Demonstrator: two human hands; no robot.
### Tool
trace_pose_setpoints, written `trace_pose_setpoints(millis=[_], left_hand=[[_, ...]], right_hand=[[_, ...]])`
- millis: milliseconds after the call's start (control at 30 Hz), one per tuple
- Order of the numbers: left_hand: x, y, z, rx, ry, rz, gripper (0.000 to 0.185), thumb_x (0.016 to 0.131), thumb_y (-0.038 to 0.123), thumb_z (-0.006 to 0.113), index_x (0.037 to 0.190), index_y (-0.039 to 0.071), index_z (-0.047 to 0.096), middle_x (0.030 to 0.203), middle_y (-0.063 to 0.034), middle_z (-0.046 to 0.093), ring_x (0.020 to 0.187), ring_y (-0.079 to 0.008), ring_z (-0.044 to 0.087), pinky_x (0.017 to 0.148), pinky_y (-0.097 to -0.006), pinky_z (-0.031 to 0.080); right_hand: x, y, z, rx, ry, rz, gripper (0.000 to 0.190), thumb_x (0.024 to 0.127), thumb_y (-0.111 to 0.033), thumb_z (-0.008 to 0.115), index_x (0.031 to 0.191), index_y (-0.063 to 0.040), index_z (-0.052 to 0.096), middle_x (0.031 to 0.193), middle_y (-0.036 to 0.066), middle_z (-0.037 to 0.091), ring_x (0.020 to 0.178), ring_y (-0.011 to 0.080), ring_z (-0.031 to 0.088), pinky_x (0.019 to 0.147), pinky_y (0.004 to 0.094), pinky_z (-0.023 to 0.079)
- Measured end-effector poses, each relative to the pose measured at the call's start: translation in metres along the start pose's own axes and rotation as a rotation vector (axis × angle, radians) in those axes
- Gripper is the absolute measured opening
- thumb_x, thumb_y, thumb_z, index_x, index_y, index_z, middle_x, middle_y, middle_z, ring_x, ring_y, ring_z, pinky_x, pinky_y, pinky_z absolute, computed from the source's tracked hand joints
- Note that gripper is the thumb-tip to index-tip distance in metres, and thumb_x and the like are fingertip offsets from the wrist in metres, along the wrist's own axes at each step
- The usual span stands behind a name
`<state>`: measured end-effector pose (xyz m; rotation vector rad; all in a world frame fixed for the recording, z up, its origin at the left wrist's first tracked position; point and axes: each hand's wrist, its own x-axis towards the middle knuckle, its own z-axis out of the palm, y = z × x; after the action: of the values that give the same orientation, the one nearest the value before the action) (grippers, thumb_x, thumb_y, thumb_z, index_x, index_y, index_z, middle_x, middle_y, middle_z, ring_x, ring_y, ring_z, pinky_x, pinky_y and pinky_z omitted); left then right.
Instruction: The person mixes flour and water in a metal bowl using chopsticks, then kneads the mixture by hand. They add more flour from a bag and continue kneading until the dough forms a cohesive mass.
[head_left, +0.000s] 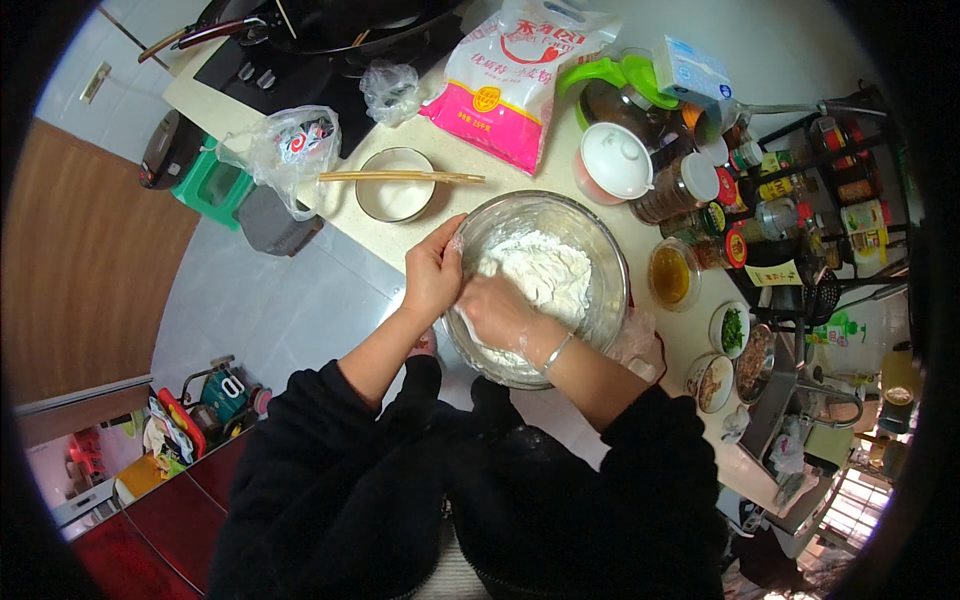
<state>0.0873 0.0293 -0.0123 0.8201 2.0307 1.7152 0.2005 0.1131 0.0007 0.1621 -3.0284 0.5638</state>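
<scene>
A large stainless-steel mixing bowl (613, 274) stands in front of me at the counter's edge. Inside it lies a clumpy mass of floured dough (551, 274), with loose white flour up the walls. My left hand (433, 271) grips the bowl's left rim, thumb on top, and white bits cling near the thumb. Down in the bowl, my right hand (501, 311) is curled against the left inner wall beside the dough. Its fingertips are hidden, so what they hold is unclear. A bracelet (557, 352) circles the right wrist.
Bamboo chopsticks (401, 177) lie across a small bowl (396, 201) on the counter (360, 229). Behind are a flour bag (499, 90) and a lidded white cup (615, 161). Right are a bowl of amber liquid (670, 276), chopped greens (732, 330) and minced filling (754, 365).
</scene>
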Motion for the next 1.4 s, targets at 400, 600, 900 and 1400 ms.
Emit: trace_pose_setpoints(millis=[400, 600, 900, 1400], left_hand=[[-0.047, 0.011, -0.011, -0.090, 0.060, -0.135, 0.038, 0.089, 0.001, 0.043, 0.126, -0.004, 0.054, 0.116, -0.0224, 0.062, 0.108, -0.0287, 0.061, 0.096, -0.0332, 0.044], [-0.019, -0.001, -0.002, 0.014, 0.075, -0.035, 0.039, 0.086, -0.002, 0.041, 0.122, -0.004, 0.057, 0.111, -0.0225, 0.065, 0.105, -0.0282, 0.063, 0.093, -0.0331, 0.046], [-0.045, 0.010, -0.005, 0.229, 0.132, 0.020, 0.037, 0.089, 0.002, 0.048, 0.125, -0.002, 0.053, 0.105, -0.0231, 0.063, 0.097, -0.0350, 0.061, 0.088, -0.0388, 0.047], [-0.020, 0.005, 0.000, 0.049, 0.144, 0.025, 0.033, 0.086, 0.002, 0.053, 0.119, -0.001, 0.060, 0.100, -0.0227, 0.065, 0.087, -0.0324, 0.065, 0.079, -0.0367, 0.050]], right_hand=[[0.032, 0.010, -0.017, -0.018, 0.073, 0.264, 0.011, 0.075, -0.008, 0.057, 0.080, -0.004, 0.065, 0.087, 0.015, 0.064, 0.085, 0.0306, 0.064, 0.074, 0.0419, 0.052], [-0.018, -0.008, -0.026, 0.068, -0.080, -0.168, 0.008, 0.075, -0.008, 0.058, 0.074, -0.005, 0.065, 0.084, 0.009, 0.061, 0.092, 0.0262, 0.059, 0.076, 0.0394, 0.050], [0.025, 0.010, -0.018, -0.139, 0.057, 0.154, 0.011, 0.076, -0.011, 0.058, 0.081, -0.004, 0.065, 0.090, 0.009, 0.063, 0.092, 0.0266, 0.058, 0.076, 0.0392, 0.051], [-0.026, 0.007, -0.043, -0.121, -0.449, -0.060, 0.017, 0.079, -0.008, 0.054, 0.087, -0.002, 0.068, 0.094, 0.013, 0.063, 0.088, 0.0316, 0.064, 0.076, 0.0410, 0.052]])
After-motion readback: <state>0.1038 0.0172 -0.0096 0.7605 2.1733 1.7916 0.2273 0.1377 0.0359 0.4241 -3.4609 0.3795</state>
